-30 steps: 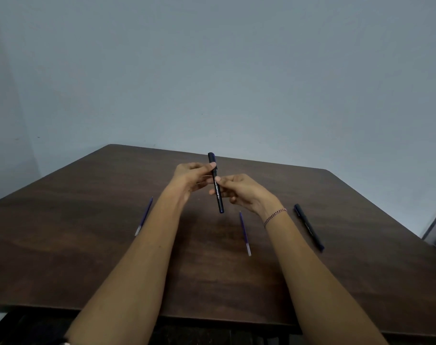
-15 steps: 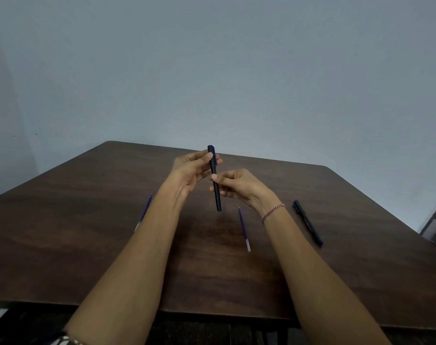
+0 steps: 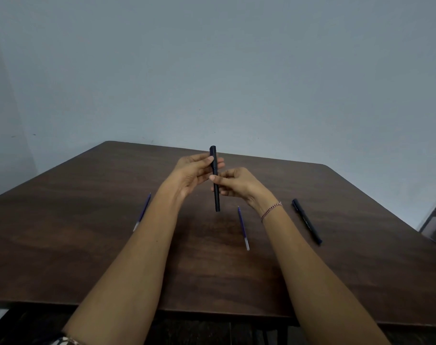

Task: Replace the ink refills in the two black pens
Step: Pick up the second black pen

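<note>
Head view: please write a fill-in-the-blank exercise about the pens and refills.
1. The right hand and the ____ hand hold the raised pen.
2. ____ refills lie on the table (number).
3. The other pen lies ____ of the right hand.
4. The bracelet is on the ____ wrist.
Answers: left; two; right; right.

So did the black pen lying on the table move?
No. The black pen on the table lies just where it was, the same gap from the middle refill and the table's right edge.
</note>
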A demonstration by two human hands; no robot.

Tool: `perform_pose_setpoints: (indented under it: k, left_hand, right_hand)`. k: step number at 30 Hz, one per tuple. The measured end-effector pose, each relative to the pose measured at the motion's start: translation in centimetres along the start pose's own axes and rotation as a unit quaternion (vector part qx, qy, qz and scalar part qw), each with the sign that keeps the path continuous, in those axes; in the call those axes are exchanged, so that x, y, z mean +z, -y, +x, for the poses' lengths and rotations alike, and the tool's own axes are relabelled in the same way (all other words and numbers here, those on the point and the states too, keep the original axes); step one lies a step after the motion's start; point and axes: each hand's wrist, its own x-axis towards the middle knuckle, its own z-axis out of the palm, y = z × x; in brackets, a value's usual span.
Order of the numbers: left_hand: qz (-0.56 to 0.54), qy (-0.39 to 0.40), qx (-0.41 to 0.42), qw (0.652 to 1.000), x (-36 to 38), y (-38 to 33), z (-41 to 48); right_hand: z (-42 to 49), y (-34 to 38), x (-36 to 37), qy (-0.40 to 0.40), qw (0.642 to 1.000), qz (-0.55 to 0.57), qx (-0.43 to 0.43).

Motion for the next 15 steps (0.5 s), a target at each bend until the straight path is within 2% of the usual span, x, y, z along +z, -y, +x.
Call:
perform_pose_setpoints:
  k: [9, 15]
  left_hand:
    - [0.022, -0.095, 0.048, 0.994, 0.5, 0.3, -0.4]
    - [0.031, -0.154, 0.038, 0.987, 1.1, 0.3, -0.4]
  right_hand:
    - [-0.3, 0.7, 1.1, 0.034, 0.999, -0.019, -0.024]
    - [0.0, 0.8, 1.8, 0.021, 0.997, -0.064, -0.035]
